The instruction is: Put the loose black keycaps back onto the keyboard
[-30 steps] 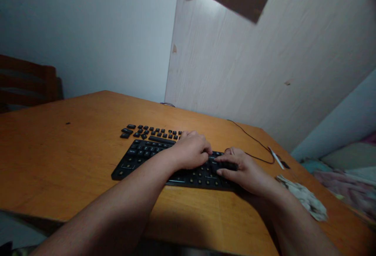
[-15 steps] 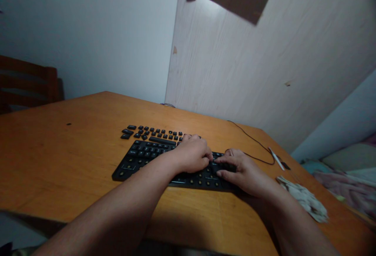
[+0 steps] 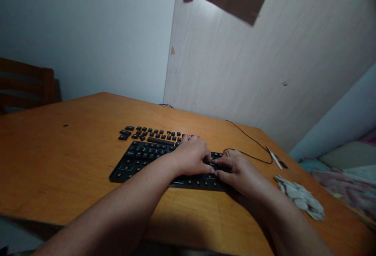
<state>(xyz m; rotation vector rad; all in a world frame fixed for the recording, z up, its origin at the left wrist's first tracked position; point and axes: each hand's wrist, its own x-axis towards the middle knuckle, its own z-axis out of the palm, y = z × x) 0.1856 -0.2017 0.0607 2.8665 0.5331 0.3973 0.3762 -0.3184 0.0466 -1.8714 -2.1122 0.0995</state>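
Observation:
A black keyboard (image 3: 129,166) lies on the wooden table, with bare switch spots showing where keycaps are off, mostly in its nearer rows. Over its right half is my left hand (image 3: 194,156), fingers curled down onto the keys; its fingertips are partly hidden. My right hand (image 3: 236,168) wraps the keyboard's right end, thumb and forefinger reaching in to meet my left thumb. Whatever lies between the fingertips is too small to make out. Behind the keyboard, loose black keycaps (image 3: 158,136) lie in rough rows, among them a long space bar keycap (image 3: 160,141).
A black cable (image 3: 252,142) curves across the table at the back right. Near the right edge are a white pen-like stick (image 3: 274,157), a small dark flat piece (image 3: 283,164) and a crumpled whitish cloth (image 3: 301,197). A small dark bit (image 3: 65,125) lies far left; a wooden chair (image 3: 26,83) stands beyond.
My two thumbs have come together over the keyboard, the left thumb reaching right. My view has shifted slightly; the keyboard and loose keycaps otherwise look the same.

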